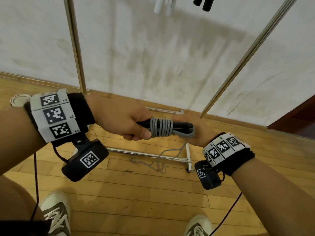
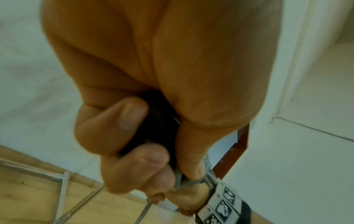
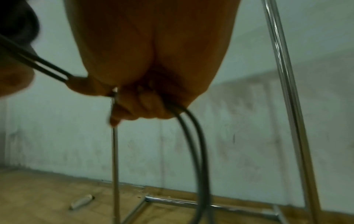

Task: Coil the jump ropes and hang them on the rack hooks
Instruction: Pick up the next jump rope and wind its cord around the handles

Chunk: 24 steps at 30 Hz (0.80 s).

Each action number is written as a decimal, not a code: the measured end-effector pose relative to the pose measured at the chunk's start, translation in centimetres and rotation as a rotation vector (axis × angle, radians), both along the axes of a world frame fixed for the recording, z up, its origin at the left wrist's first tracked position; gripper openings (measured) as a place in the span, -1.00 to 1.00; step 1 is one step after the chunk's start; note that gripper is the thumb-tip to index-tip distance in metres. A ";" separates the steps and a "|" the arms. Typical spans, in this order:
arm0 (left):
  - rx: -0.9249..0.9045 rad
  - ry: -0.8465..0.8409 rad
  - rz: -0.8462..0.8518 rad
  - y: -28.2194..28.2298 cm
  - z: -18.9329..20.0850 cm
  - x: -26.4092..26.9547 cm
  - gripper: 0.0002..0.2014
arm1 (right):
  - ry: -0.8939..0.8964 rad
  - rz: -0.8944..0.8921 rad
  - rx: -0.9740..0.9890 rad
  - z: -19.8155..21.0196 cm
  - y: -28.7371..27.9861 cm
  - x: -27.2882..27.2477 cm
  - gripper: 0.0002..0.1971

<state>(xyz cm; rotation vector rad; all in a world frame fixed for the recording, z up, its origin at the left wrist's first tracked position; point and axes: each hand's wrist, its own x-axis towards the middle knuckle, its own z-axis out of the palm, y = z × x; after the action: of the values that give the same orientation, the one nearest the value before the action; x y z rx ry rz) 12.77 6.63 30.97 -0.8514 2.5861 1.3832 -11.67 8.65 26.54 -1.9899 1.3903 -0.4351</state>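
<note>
The left hand is curled round the black handles of a grey rope. Its thumb lies along the near side, with the tip pressed against the first of the grey turns. Those turns are wound tightly side by side round the handles, just beyond the left fingertips. In the left wrist view the fingers are folded over the dark handles, nails toward the camera.

The right hand is at the far end of the bundle, under the handle tips. In the right wrist view its fingers are bunched together and clamped on cord, though blur makes the exact grip hard to read. Two strands arc down from them. A loose tail of rope drops below the right fingers to the floor, lying tangled by the rack base bar.

Above the hands, white handles and black ones hang at the top edge.
</note>
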 end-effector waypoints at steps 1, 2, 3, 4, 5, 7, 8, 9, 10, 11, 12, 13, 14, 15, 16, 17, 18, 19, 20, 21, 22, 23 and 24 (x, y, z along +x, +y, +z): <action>-0.001 -0.029 -0.011 0.1 -0.2 -0.2 -0.86 | 0.124 0.025 -0.024 -0.1 -0.2 0.1 -0.74; -0.006 -0.059 -0.016 0.2 -0.4 -0.3 -0.87 | 0.273 0.071 -0.072 -0.1 -0.3 0.1 -0.72; -0.009 -0.086 -0.016 0.2 -0.6 -0.4 -0.87 | 0.351 0.082 -0.102 -0.2 -0.6 -0.1 -0.61; -0.010 -0.106 -0.014 0.2 -0.7 -0.4 -0.87 | 0.350 0.068 -0.112 -0.3 -0.7 -0.2 -0.48; -0.016 -0.126 -0.012 0.2 -0.9 -0.5 -0.86 | 0.287 0.026 -0.123 -0.5 -1.0 -0.5 -0.43; -0.058 -0.188 -0.008 0.0 -1.2 -0.7 -0.84 | 0.177 -0.033 -0.131 -0.6 -1.2 -0.6 -0.59; -0.093 -0.230 -0.003 -0.1 -1.4 -0.8 -0.83 | 0.139 -0.053 -0.118 -0.5 -1.2 -0.5 -0.68; -0.134 -0.270 0.007 -0.2 -1.6 -0.9 -0.82 | 0.100 -0.069 -0.096 -0.4 -1.4 -0.4 -0.74; -0.175 -0.302 0.020 -0.3 -1.8 -1.0 -0.82 | 0.052 -0.087 -0.067 -0.1 -1.5 -0.1 -0.78; -0.209 -0.322 0.036 -0.4 -2.0 -1.1 -0.83 | -0.012 -0.112 -0.038 0.2 -1.6 0.2 -0.80; -0.233 -0.331 0.055 -0.6 -2.1 -1.1 -0.84 | -0.085 -0.141 0.005 0.7 -1.7 0.6 -0.79; -0.248 -0.331 0.078 -0.7 -2.2 -1.0 -0.84 | -0.165 -0.173 0.055 1.2 -1.6 0.9 -0.76; -0.264 -0.323 0.104 -0.9 -2.2 -0.9 -0.83 | -0.241 -0.194 0.094 1.6 -1.6 1.1 -0.73; -0.289 -0.309 0.132 -1.2 -2.2 -0.7 -0.81 | -0.295 -0.199 0.114 2.0 -1.5 1.2 -0.71; -0.320 -0.291 0.163 -1.5 -2.1 -0.6 -0.79 | -0.331 -0.192 0.123 2.3 -1.3 1.3 -0.73; -0.349 -0.270 0.198 -1.9 -2.1 -0.4 -0.77 | -0.361 -0.177 0.130 2.5 -1.1 1.4 -0.77; -0.365 -0.245 0.234 -2.2 -1.9 -0.2 -0.76 | -0.388 -0.159 0.142 2.6 -0.9 1.4 -0.79; -0.365 -0.213 0.270 -2.5 -1.9 0.0 -0.77 | -0.408 -0.140 0.150 2.5 -0.7 1.4 -0.80; -0.355 -0.174 0.305 -2.7 -1.8 0.2 -0.79 | -0.424 -0.126 0.148 2.4 -0.6 1.4 -0.78; -0.342 -0.134 0.340 -3.0 -1.7 0.4 -0.80 | -0.431 -0.115 0.130 2.2 -0.5 1.4 -0.75; -0.328 -0.096 0.369 -3.2 -1.7 0.5 -0.80 | -0.428 -0.106 0.101 2.0 -0.4 1.4 -0.73; -0.312 -0.061 0.388 -3.3 -1.6 0.6 -0.80 | -0.420 -0.102 0.065 1.8 -0.3 1.3 -0.71; -0.292 -0.032 0.395 -3.3 -1.6 0.5 -0.79 | -0.422 -0.109 0.039 1.4 -0.2 1.4 -0.71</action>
<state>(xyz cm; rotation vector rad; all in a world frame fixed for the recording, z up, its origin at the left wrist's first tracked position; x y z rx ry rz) 13.31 3.32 29.33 -1.4800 2.7380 1.0579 -10.28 8.49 27.96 -1.6718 1.2273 -0.8179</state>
